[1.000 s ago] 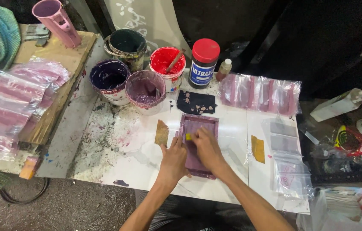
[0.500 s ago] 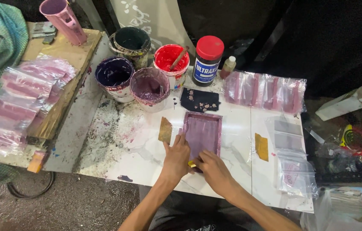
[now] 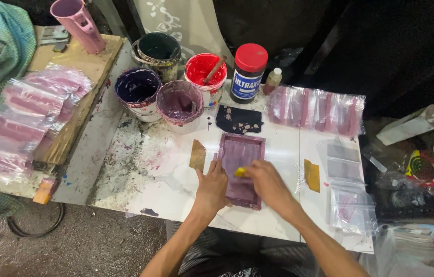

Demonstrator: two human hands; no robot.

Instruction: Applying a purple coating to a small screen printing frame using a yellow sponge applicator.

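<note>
The small purple printing frame (image 3: 241,169) lies flat on the white table (image 3: 170,195), and everything else sits around it. Just beyond its far edge rests a dark stained rag (image 3: 238,119); farther beyond stand open paint tubs, a mauve one (image 3: 179,105), a dark violet one (image 3: 138,92) and a red one (image 3: 205,76) with a stick in it. Strips of brown tape (image 3: 197,154) and (image 3: 311,175) lie to either side of the frame.

The likeliest trouble is the frame sliding under the wiping stroke: it appears to be steadied by one hand only, and a hard push could skew it and smear the ink. Wet ink may also reach the clear plastic bags (image 3: 347,202) to the frame's right, which lie near the working arm.

The left hand (image 3: 212,187) lies mostly flat, fingers spread a little, pressing on the frame's near left edge. The right hand (image 3: 265,184) is curled over the frame's middle, its fingertips pinching a small yellow piece (image 3: 239,172), perhaps a sponge or scraper, against the mesh; what it is cannot be told.
</note>
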